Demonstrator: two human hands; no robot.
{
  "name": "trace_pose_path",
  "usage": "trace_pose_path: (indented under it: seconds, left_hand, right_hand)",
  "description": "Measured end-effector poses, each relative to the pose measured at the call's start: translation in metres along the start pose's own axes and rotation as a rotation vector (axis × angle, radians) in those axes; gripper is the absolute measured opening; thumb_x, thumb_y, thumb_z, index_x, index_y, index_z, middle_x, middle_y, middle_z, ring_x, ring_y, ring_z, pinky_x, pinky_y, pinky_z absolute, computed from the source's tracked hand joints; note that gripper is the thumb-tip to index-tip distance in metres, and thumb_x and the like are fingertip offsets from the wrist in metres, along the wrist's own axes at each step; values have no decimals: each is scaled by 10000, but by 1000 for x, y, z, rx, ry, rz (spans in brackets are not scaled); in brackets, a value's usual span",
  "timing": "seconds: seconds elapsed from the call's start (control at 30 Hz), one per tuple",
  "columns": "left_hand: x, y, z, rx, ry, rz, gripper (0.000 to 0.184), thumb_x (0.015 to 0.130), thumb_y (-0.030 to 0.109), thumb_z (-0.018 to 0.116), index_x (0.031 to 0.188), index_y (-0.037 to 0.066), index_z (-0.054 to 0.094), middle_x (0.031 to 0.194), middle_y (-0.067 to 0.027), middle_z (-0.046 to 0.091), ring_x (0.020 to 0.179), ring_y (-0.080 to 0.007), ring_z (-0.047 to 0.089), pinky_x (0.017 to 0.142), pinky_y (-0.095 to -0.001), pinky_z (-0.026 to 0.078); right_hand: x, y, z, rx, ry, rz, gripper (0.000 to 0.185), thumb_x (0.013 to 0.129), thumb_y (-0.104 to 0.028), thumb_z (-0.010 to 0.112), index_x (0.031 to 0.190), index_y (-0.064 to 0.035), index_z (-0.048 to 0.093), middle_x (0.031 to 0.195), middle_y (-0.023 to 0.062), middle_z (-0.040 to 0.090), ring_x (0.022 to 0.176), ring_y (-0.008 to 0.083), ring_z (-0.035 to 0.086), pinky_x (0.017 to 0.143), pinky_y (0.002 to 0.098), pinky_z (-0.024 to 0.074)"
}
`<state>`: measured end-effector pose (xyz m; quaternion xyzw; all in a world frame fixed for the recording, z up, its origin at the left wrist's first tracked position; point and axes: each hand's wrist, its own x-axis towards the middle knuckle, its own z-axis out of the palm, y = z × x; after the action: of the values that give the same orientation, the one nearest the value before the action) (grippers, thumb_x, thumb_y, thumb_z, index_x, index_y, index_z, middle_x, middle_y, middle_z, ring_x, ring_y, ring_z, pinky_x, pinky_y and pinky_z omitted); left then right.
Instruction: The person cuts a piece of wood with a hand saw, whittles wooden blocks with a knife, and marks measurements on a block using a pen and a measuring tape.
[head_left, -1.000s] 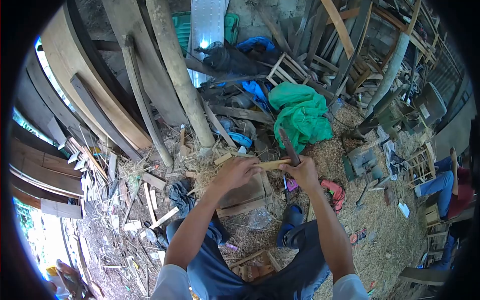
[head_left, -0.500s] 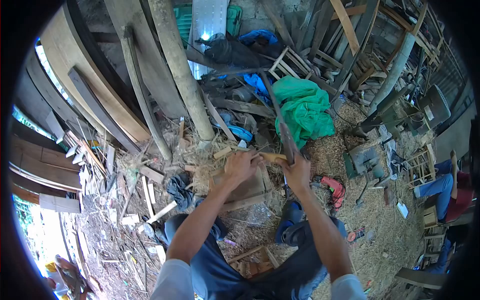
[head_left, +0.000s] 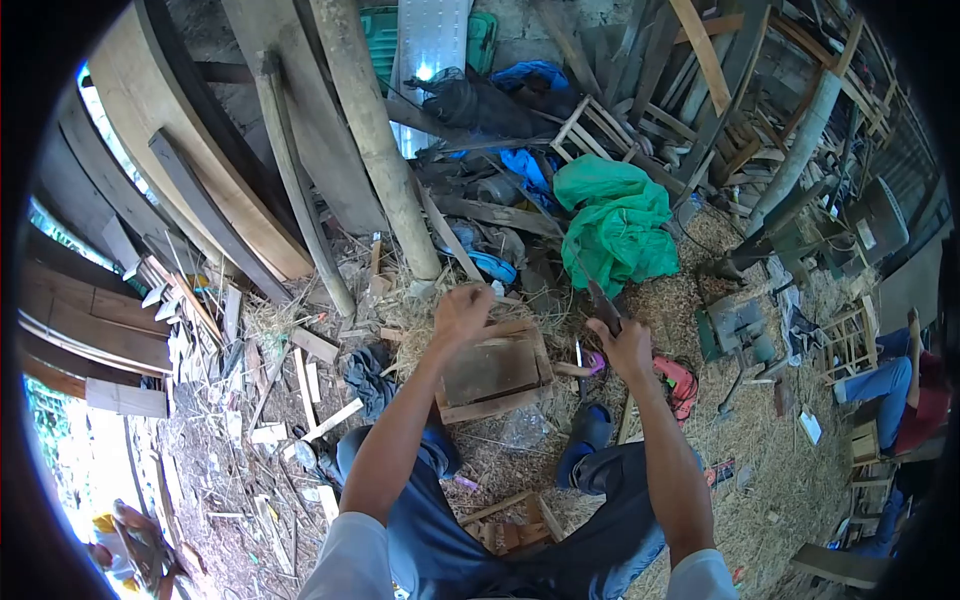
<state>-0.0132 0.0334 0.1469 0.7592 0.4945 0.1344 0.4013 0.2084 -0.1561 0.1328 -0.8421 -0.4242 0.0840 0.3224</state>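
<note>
Off the upper right corner of the framed wooden board [head_left: 495, 405], a long dark tool [head_left: 604, 303] sat clenched in the right hand [head_left: 627, 347], far end toward the green sheet [head_left: 615, 235]; couldn't tell if they touched. Left hand [head_left: 462, 315] hung by the board's upper left corner, fingers curled; couldn't tell if they grasped anything. Step, my read: handling the tool, no contact with the board visible. Next move called for a firm grip, far end kept off the left hand. Board's right edge looked tight: purple object [head_left: 597, 362] near it, red power tool [head_left: 676, 388] farther right. Most room seemed over the shavings [head_left: 680, 305] beyond.
</note>
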Motion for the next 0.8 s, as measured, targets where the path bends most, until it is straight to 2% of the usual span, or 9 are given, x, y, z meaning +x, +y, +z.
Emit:
trace_pose_path:
  seconds: [0.07, 0.13, 0.17, 0.23, 0.3, 0.4, 0.53, 0.6, 0.8]
  left_hand:
    - [11, -26, -1, -85, 2, -54, 440, 835, 420, 566, 1057, 57, 679, 928, -220, 679, 825, -356, 678, 799, -444, 512]
    - [19, -57, 6, 130, 66, 144, 449, 824, 389, 620, 1089, 28, 644, 1020, -218, 661, 851, -335, 675, 785, -439, 504]
    - [32, -74, 6, 128, 72, 135, 449, 824, 389, 620, 1089, 28, 644, 1020, -218, 661, 851, -335, 675, 785, -439, 504]
    - [63, -116, 13, 158, -157, 15, 458, 812, 317, 668, 1148, 11, 610, 1092, -225, 638, 934, -350, 653, 814, -439, 497]
    - [87, -151, 32, 196, -106, 41, 447, 802, 296, 683, 1139, 11, 614, 1084, -217, 644, 965, -360, 640, 834, -437, 496]
    - [116, -179, 56, 258, -105, 90, 381, 797, 260, 682, 1102, 38, 626, 1066, -209, 646, 1013, -373, 617, 856, -456, 494]
    - [159, -205, 84, 356, -147, 55, 280, 814, 224, 653, 1061, 95, 647, 1069, -187, 632, 1032, -361, 612, 865, -466, 504]
    - [178, -221, 94, 431, -178, 67, 280, 814, 224, 656, 1060, 90, 650, 1082, -181, 626, 1040, -347, 614, 866, -456, 511]
    - [208, -239, 120, 718, -294, 17, 262, 839, 213, 639, 1053, 63, 657, 1126, -157, 625, 1100, -294, 605, 877, -425, 526]
  right_hand:
    - [-2, 7, 10, 23, -29, -42, 545, 807, -473, 722, 691, 49, 619, 520, 211, 532, 491, 391, 558, 498, 439, 428]
    - [2, 5, 20, 43, -59, -80, 541, 809, -475, 719, 723, 51, 626, 530, 218, 540, 506, 410, 563, 500, 444, 429]
    - [9, 2, 24, 40, -125, -126, 539, 832, -465, 693, 732, 57, 603, 576, 242, 564, 566, 436, 584, 527, 467, 452]
    - [24, 4, 41, 37, -205, -169, 537, 854, -454, 667, 740, 64, 580, 622, 266, 588, 626, 463, 606, 555, 490, 475]
    - [38, 15, 72, -12, -250, -368, 449, 922, -393, 579, 796, 38, 575, 714, 272, 609, 700, 460, 597, 643, 503, 469]
    - [52, 27, 131, -11, -250, -484, 352, 966, -315, 499, 853, 6, 589, 835, 251, 627, 802, 425, 585, 768, 498, 434]
    - [61, 36, 183, -142, -370, -378, 279, 966, -264, 500, 895, -14, 600, 908, 197, 636, 912, 371, 564, 866, 490, 378]
    - [68, 44, 203, -93, -236, -468, 239, 951, -241, 528, 926, -15, 603, 890, 156, 636, 961, 335, 548, 889, 495, 359]
    - [84, 66, 225, -54, -252, -443, 189, 917, -206, 573, 940, -20, 596, 910, 147, 627, 963, 335, 534, 906, 488, 352]
